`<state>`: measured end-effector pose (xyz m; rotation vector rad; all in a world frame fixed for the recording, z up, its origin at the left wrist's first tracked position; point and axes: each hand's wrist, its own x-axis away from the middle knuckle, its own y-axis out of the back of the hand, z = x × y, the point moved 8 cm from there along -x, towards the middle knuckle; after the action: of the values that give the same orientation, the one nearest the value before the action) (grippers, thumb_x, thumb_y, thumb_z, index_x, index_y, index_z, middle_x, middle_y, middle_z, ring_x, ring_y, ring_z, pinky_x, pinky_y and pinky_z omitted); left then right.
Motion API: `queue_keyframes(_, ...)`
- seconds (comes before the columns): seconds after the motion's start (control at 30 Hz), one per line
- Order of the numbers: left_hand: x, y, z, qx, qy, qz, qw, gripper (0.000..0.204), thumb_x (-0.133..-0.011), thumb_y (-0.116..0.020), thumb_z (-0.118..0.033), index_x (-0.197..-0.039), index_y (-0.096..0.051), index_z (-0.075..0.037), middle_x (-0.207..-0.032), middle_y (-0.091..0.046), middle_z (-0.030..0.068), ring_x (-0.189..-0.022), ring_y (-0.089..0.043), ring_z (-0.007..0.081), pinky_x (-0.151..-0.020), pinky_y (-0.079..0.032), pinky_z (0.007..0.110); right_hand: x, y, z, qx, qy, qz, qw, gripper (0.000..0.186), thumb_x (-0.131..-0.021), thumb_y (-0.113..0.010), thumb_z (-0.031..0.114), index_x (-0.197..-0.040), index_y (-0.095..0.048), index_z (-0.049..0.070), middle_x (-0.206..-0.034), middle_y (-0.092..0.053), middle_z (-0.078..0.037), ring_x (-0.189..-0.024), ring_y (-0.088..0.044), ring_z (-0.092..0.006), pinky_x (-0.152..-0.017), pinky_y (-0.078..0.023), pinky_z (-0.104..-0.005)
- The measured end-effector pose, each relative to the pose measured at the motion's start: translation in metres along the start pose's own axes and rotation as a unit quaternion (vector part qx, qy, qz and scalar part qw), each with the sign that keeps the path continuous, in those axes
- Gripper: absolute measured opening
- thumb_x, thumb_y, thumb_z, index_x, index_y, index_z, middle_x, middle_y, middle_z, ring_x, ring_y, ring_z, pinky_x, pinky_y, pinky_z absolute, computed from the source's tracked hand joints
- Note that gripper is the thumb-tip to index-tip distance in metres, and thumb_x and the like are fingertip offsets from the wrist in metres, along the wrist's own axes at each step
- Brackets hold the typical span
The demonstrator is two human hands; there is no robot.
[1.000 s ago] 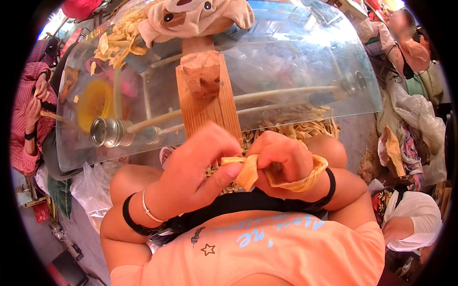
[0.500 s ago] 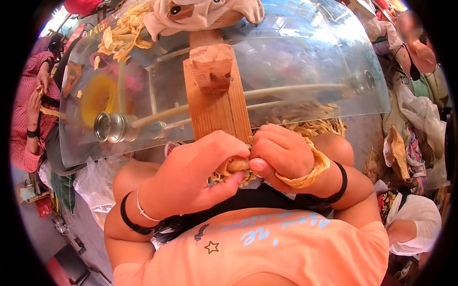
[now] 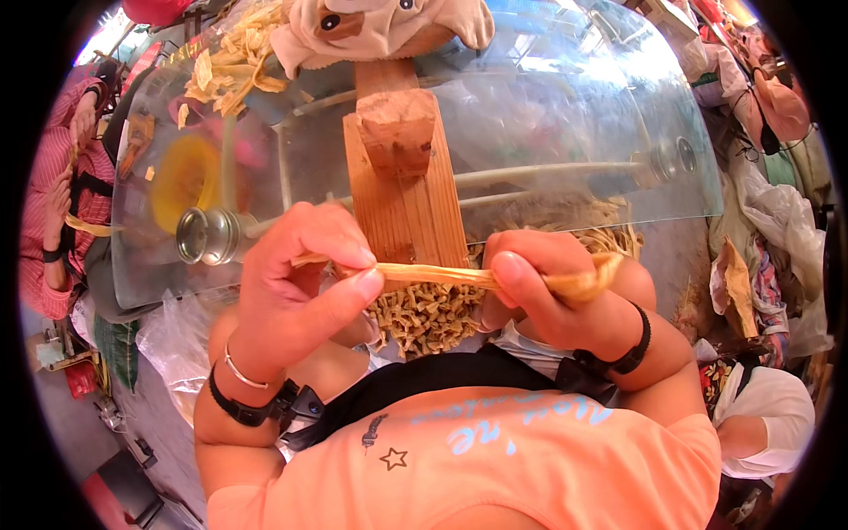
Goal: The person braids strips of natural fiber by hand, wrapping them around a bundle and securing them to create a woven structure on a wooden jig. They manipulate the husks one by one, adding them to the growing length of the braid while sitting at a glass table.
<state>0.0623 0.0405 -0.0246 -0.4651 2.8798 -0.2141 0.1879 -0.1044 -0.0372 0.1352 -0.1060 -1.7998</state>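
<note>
A twisted, straw-coloured corn husk strip (image 3: 433, 275) is stretched level between my two hands, above my lap. My left hand (image 3: 305, 278) pinches one end between thumb and forefinger. On the other side my right hand (image 3: 548, 283) is closed round the strip, its thumb pressed on top, and a wider loose tail stands out by the wrist. Below the strip, between my knees, sits a knobbly mass of knotted husk (image 3: 428, 318); how it joins the strip is hidden. A wooden stand (image 3: 405, 212) rises just beyond my hands.
A glass tabletop (image 3: 565, 132) on metal legs spans the space ahead. Loose husks (image 3: 231, 66) lie at its far left, beside a plush animal-faced cloth (image 3: 380, 31) over the wood. More husk strips (image 3: 609, 234) are near my right knee. A person in a striped shirt (image 3: 93, 168) works at left.
My hands were close together over the knotted husk. They have moved apart, drawing the strip taut between them, and the knotted mass beneath shows more fully.
</note>
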Motion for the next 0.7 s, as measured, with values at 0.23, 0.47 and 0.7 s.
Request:
queue_keyframes(0.23, 0.013, -0.028, -0.002, 0.146, 0.163, -0.007, 0.976, 0.059, -0.08, -0.065, 0.011, -0.128, -0.036, -0.006, -0.08, -0.053, 0.0038, -0.074, -0.055, 0.0093, -0.069, -0.049, 0.026, 0.021, -0.044, -0.021, -0.015, -0.16, 0.437, 0.885, 0.046, -0.086, -0.076, 0.043, -0.071, -0.057, 0.003, -0.063, -0.052, 0.001, -0.058, -0.046, -0.0083, -0.05, -0.035, -0.0287)
queue_keyframes(0.47, 0.012, -0.054, 0.022, -0.017, 0.078, 0.159, 0.984, 0.053, -0.082, -0.068, 0.009, -0.124, -0.04, -0.007, -0.089, -0.053, 0.0022, -0.074, -0.052, 0.0063, -0.064, -0.044, 0.021, -0.013, -0.019, 0.019, 0.051, 0.103, 0.052, 0.992, 0.061, -0.07, -0.092, 0.028, -0.108, -0.052, 0.002, -0.079, -0.058, -0.003, -0.06, -0.053, -0.01, -0.051, -0.039, -0.024)
queue_keyframes(0.7, 0.002, 0.001, 0.014, -0.183, 0.128, -0.038, 0.974, 0.021, -0.086, -0.074, -0.007, -0.099, -0.057, -0.004, -0.082, -0.06, 0.0, -0.068, -0.053, 0.0043, -0.061, -0.045, 0.022, -0.021, 0.005, 0.02, 0.16, 0.14, -0.103, 0.972, 0.017, -0.089, -0.07, 0.006, -0.096, -0.056, 0.0, -0.078, -0.059, -0.006, -0.059, -0.053, -0.0127, -0.05, -0.041, -0.0244)
